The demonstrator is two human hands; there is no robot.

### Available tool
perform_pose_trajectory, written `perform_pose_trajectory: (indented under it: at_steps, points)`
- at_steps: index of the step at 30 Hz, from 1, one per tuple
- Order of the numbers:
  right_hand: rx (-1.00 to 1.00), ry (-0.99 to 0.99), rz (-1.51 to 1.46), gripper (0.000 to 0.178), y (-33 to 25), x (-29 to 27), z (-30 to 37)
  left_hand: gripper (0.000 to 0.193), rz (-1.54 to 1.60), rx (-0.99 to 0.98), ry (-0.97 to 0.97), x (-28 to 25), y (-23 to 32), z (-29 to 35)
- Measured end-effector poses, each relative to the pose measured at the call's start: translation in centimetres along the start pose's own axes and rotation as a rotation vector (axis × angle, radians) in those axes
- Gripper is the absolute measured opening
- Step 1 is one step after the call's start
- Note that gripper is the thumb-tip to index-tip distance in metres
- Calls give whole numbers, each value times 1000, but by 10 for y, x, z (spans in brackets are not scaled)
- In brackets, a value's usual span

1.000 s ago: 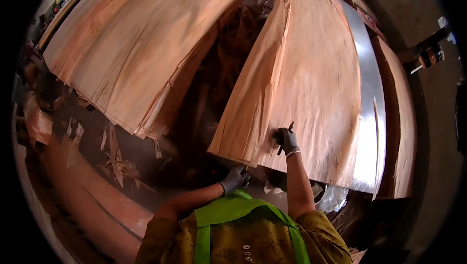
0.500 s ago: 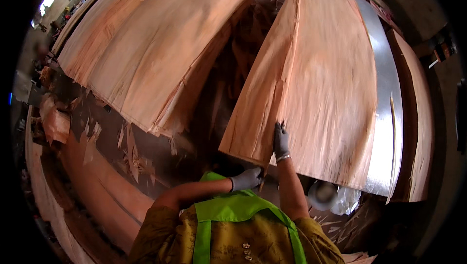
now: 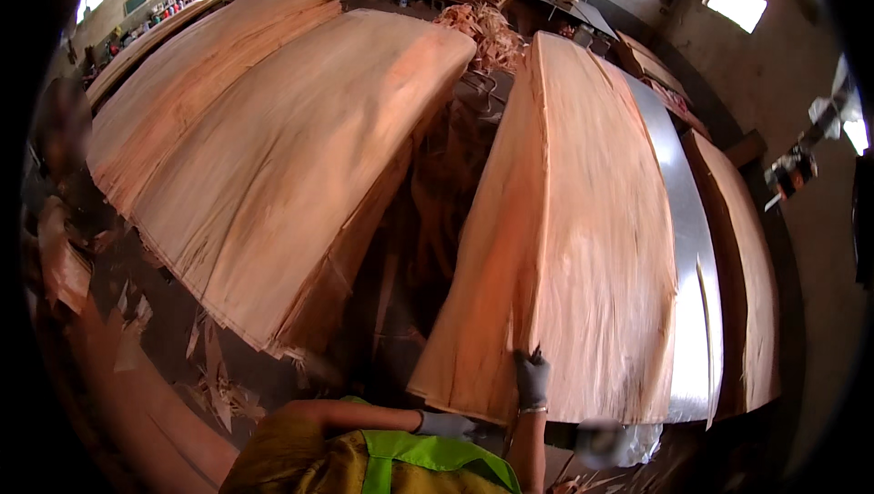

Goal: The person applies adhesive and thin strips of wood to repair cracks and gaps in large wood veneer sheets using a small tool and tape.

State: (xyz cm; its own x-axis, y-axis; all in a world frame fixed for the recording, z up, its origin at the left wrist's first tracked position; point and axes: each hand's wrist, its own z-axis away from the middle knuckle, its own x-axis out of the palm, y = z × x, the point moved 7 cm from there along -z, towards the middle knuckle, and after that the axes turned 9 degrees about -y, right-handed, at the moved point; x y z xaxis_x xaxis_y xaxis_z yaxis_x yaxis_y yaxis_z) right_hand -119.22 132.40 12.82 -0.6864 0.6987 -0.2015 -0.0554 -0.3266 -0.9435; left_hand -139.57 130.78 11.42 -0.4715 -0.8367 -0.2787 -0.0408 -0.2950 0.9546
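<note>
My right hand [image 3: 532, 382], in a grey glove with a band at the wrist, is at the near end of a long, pale reddish veneer sheet [image 3: 605, 257]. Its fingers look pinched together at the sheet's lengthwise raised edge. The sheet lies on a stack, and a second strip of veneer [image 3: 487, 285] shows left of that edge. Lower down, my left hand [image 3: 446, 425], also grey-gloved, is held across my body just below the stack's near left corner. It is blurred and its fingers are hidden, so I cannot see what it holds.
Another broad veneer stack [image 3: 300, 157] stands to the left, past a dark gap with scraps. Right of my stack are a shiny metal sheet [image 3: 687, 285] and more veneer [image 3: 742, 266]. A shavings heap [image 3: 482, 34] lies at the back, torn pieces [image 3: 218, 385] at lower left.
My view has tilted up, showing the far stacks, walls and windows; the hands and near edges sit lower in the picture. My right hand stays at the veneer edge.
</note>
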Motion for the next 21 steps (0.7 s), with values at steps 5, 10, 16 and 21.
perform_pose_trajectory:
  at_steps: [5, 10, 16, 21]
  points:
    - [-19, 23, 250, 14, -69, 47, 26, 36, 119, -213, 24, -34, -67, 114]
    - [-2, 67, 329, 17, -137, 84, 45, 33, 291, -372, 125, -52, -139, 213]
    - [11, 175, 365, 18, -184, 79, 62, 25, -784, -177, 6, -28, -210, 230]
    - [-15, 201, 180, 29, -183, 50, 63, 28, 269, -340, 178, -39, -240, 232]
